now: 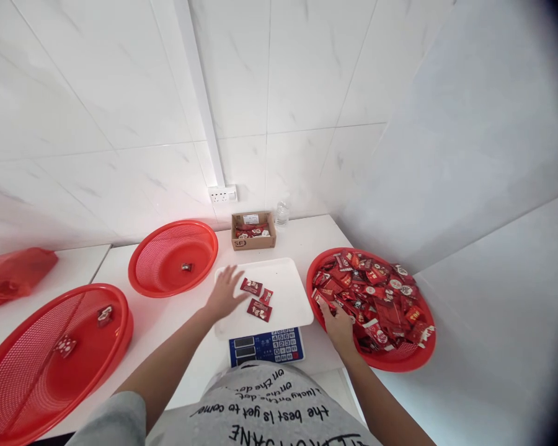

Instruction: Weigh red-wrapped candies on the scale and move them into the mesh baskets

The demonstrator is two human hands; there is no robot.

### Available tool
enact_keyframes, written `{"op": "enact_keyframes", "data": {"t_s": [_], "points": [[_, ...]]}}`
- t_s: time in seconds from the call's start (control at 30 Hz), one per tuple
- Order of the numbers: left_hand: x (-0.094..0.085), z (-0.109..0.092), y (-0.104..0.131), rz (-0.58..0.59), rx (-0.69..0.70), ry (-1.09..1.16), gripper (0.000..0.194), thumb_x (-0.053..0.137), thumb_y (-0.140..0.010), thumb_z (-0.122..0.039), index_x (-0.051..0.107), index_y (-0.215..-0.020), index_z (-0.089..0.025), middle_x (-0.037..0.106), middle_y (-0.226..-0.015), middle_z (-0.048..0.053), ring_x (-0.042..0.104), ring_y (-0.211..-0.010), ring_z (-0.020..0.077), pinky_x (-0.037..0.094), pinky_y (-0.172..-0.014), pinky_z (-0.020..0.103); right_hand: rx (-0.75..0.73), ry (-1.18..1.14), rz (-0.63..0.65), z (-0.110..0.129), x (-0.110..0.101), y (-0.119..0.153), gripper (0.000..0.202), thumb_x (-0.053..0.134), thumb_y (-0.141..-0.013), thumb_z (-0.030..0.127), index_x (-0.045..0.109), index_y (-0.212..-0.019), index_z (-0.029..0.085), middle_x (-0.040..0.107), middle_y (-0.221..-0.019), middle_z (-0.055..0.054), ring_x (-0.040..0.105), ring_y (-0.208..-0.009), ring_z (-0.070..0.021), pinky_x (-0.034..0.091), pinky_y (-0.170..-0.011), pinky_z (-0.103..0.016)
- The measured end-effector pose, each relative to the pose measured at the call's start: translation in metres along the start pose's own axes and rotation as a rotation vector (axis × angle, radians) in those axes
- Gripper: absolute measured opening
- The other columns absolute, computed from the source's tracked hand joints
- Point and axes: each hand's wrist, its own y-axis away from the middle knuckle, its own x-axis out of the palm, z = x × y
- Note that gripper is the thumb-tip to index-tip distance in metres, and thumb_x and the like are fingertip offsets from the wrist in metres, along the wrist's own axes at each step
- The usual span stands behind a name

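Note:
My left hand (pixel 226 293) hovers at the left side of a white tray (pixel 283 272), fingers spread and holding nothing. Three red packets (pixel 259 310) lie on the tray near my fingertips. The tray sits on a weighing scale whose blue keypad (pixel 266 347) faces me. On the right, my right hand (pixel 338 323) reaches over the near left rim of a red basket (pixel 421 359) heaped with small red packets (pixel 376 291). Its thumb and fingers pinch a red and white packet (pixel 320 300) at the edge of the heap.
A cardboard box (pixel 253 243) with red packets stands at the back, beside a clear glass (pixel 282 212). To the left are two red mesh baskets, one farther (pixel 142 272) and one nearer (pixel 23 365), with a few small packets inside. A red plastic bag (pixel 16 272) lies far left.

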Motion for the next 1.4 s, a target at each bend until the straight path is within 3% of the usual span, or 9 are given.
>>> {"op": "enact_keyframes", "data": {"t_s": [0.13, 0.33, 0.53, 0.73, 0.93, 1.03, 1.2, 1.3, 1.4], "points": [[0.035, -0.027, 0.0, 0.244, 0.202, -0.005, 0.083, 0.057, -0.067, -0.065, 0.032, -0.137, -0.027, 0.025, -0.147, 0.011, 0.013, -0.136, 0.0321, 0.013, -0.107, 0.052, 0.014, -0.006, 0.017, 0.001, -0.002, 0.0, 0.062, 0.041, -0.072, 0.066, 0.066, -0.089, 0.012, 0.068, -0.091, -0.015, 0.059, -0.088, -0.0263, 0.041, -0.082, -0.036], [0.04, -0.036, -0.004, 0.219, 0.297, -0.065, 0.056, 0.052, -0.076, -0.06, 0.048, -0.124, -0.032, 0.044, -0.13, 0.009, 0.036, -0.121, 0.0295, 0.021, -0.101, 0.047, 0.031, 0.012, 0.011, 0.007, -0.004, 0.0, 0.063, 0.041, -0.069, 0.069, 0.067, -0.083, 0.013, 0.069, -0.086, -0.015, 0.06, -0.083, -0.0263, 0.042, -0.081, -0.037], [0.041, -0.047, -0.004, 0.29, 0.136, -0.039, 0.038, 0.053, -0.081, -0.048, 0.053, -0.113, -0.028, 0.054, -0.104, 0.007, 0.05, -0.098, 0.0236, 0.038, -0.083, 0.035, 0.012, 0.003, 0.012, 0.002, -0.001, 0.0, 0.063, 0.041, -0.071, 0.069, 0.067, -0.085, 0.013, 0.069, -0.089, -0.015, 0.06, -0.087, -0.0271, 0.042, -0.083, -0.037], [0.044, -0.056, -0.001, 0.258, 0.009, -0.025, 0.021, 0.051, -0.083, -0.038, 0.055, -0.1, -0.025, 0.056, -0.095, 0.006, 0.056, -0.089, 0.0215, 0.041, -0.067, 0.029, 0.005, 0.019, 0.008, 0.0, -0.001, 0.0, 0.064, 0.041, -0.072, 0.067, 0.067, -0.088, 0.012, 0.069, -0.091, -0.016, 0.06, -0.089, -0.0272, 0.042, -0.084, -0.036], [0.015, -0.028, -0.006, 0.095, -0.177, 0.013, 0.023, 0.044, -0.086, -0.041, 0.05, -0.101, -0.024, 0.057, -0.098, 0.004, 0.059, -0.083, 0.0174, 0.042, -0.064, 0.026, -0.025, -0.002, 0.021, -0.002, -0.001, 0.0, 0.061, 0.04, -0.075, 0.064, 0.066, -0.092, 0.012, 0.067, -0.097, -0.017, 0.059, -0.095, -0.0267, 0.041, -0.085, -0.034], [-0.019, 0.005, -0.018, -0.027, -0.314, 0.005, 0.03, 0.036, -0.089, -0.043, 0.047, -0.106, -0.021, 0.056, -0.105, 0.008, 0.059, -0.088, 0.0185, 0.043, -0.068, 0.028, -0.024, -0.003, 0.035, -0.003, 0.0, 0.0, 0.061, 0.04, -0.075, 0.064, 0.066, -0.093, 0.011, 0.067, -0.098, -0.017, 0.059, -0.095, -0.0269, 0.04, -0.086, -0.035], [-0.076, 0.056, -0.028, -0.246, -0.626, -0.049, 0.048, 0.036, -0.086, -0.052, 0.046, -0.118, -0.018, 0.053, -0.114, 0.015, 0.054, -0.101, 0.0311, 0.044, -0.075, 0.041, -0.027, 0.02, 0.021, -0.004, 0.001, -0.001, 0.059, 0.04, -0.076, 0.062, 0.066, -0.091, 0.012, 0.068, -0.092, -0.015, 0.06, -0.09, -0.0263, 0.041, -0.083, -0.034], [-0.077, 0.06, -0.023, -0.291, -0.58, -0.12, 0.053, 0.039, -0.085, -0.049, 0.042, -0.126, -0.015, 0.047, -0.126, 0.018, 0.044, -0.115, 0.0362, 0.039, -0.087, 0.05, -0.086, 0.055, -0.004, -0.004, 0.0, 0.0, 0.053, 0.039, -0.079, 0.059, 0.065, -0.085, 0.014, 0.068, -0.086, -0.013, 0.06, -0.084, -0.0234, 0.042, -0.078, -0.032], [-0.051, 0.034, -0.011, -0.274, -0.289, -0.088, 0.047, 0.044, -0.085, -0.039, 0.046, -0.124, -0.012, 0.047, -0.128, 0.017, 0.039, -0.121, 0.0309, 0.031, -0.1, 0.047, -0.257, 0.13, 0.033, -0.002, 0.002, 0.007, 0.044, 0.038, -0.083, 0.053, 0.062, -0.075, 0.016, 0.064, -0.076, -0.009, 0.056, -0.074, -0.019, 0.041, -0.072, -0.029]]}}
